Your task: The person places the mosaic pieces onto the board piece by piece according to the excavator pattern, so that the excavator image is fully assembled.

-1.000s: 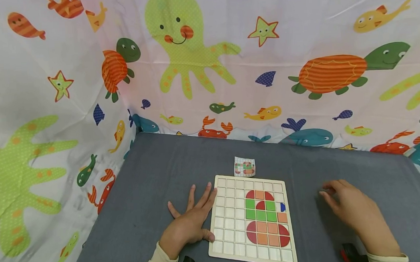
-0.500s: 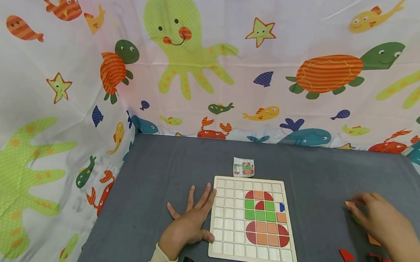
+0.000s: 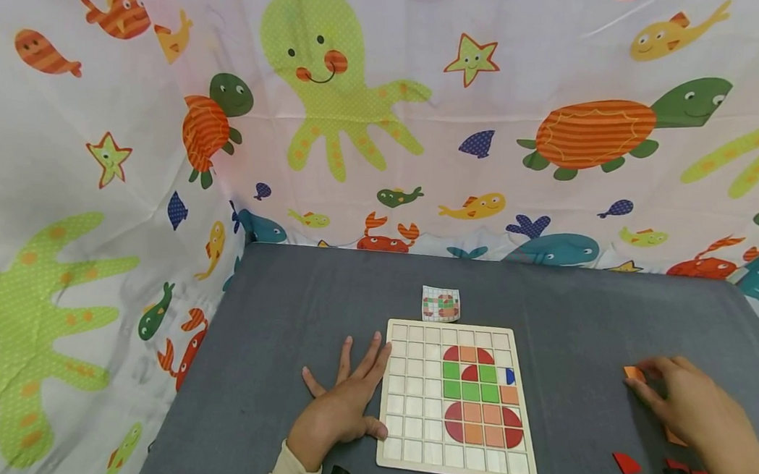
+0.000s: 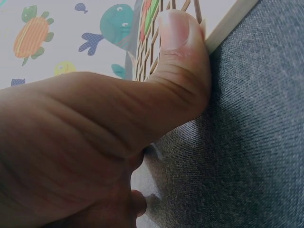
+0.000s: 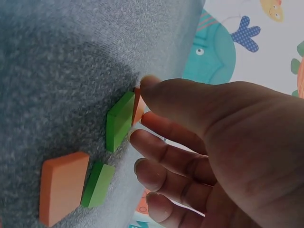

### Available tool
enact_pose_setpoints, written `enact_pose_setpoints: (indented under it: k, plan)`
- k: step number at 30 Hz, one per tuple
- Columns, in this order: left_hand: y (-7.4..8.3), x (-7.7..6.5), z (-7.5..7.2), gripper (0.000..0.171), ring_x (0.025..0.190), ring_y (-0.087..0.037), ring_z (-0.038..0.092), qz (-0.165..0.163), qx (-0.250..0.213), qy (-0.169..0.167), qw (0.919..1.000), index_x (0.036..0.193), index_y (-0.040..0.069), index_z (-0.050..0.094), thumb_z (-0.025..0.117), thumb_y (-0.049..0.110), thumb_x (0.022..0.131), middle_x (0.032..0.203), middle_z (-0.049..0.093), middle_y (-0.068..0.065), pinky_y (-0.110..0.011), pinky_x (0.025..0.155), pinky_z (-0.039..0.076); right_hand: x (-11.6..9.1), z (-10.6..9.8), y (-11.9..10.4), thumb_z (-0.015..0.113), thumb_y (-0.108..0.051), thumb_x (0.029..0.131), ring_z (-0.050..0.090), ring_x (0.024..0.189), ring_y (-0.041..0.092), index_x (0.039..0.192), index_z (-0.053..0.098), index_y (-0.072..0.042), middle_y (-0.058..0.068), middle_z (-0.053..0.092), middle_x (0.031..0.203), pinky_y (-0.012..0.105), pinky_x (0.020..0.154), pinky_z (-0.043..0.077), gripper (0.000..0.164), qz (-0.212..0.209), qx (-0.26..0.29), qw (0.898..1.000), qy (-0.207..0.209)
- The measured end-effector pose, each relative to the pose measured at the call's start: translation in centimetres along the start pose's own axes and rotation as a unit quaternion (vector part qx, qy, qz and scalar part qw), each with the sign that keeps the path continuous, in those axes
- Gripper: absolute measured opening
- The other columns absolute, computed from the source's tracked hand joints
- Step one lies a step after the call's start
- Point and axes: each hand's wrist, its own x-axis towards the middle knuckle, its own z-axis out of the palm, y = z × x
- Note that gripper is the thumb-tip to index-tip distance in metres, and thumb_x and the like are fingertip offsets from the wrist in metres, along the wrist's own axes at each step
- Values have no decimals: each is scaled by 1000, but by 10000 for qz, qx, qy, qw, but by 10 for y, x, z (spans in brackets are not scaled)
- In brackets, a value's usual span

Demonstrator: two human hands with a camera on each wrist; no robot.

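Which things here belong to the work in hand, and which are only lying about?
Likely the work:
wooden grid board
pattern card
orange piece by the right hand
green pieces
loose red piece
left hand at the board's edge

Likely only surroundings:
sea-animal cloth
grey table cover

1) Head view: bright, even light, a pinkish cast on the patterned curtain (image 3: 442,139)
2) Left wrist view: dimmer, the left hand (image 4: 99,118) shaded, its thumbnail (image 4: 175,31) shiny, the curtain washed out
3) Right wrist view: slightly soft, shadow darkening the grey cloth (image 5: 71,95) near the right hand (image 5: 228,137)
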Motion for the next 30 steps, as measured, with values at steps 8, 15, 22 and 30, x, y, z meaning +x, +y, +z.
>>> enact_pose_setpoints:
  k: [8,15,22,30]
  plan:
    - [0,0,0,136,160,-36,-25,-9,58,51,10000,171,40,0,92,42,71,178,-12,13,-93,91,-25,10,-4,-11,81,-37,94,64,98,44,118,72,4,20,67,107,67,80,51,48,156,61,9987,-485]
    - [0,0,2,137,160,-37,-25,14,79,66,9999,171,39,0,92,41,71,178,-12,12,-92,90,-27,14,-1,-26,80,-28,95,67,97,43,117,74,0,16,70,101,65,79,52,36,-301,135,9992,-211]
    - [1,2,2,136,161,-36,-23,-92,144,0,9999,172,39,4,93,42,69,178,-8,12,-93,91,-23,16,8,-53,86,-12,88,68,90,36,110,72,-1,13,69,99,59,74,56,29,-972,300,9942,358]
    - [1,1,1,136,160,-35,-26,-175,54,-104,9998,171,40,0,92,41,71,178,-12,13,-91,92,-27,25,9,-105,89,-11,84,66,81,23,111,71,-3,9,67,99,50,68,60,34,-1745,333,9789,1014]
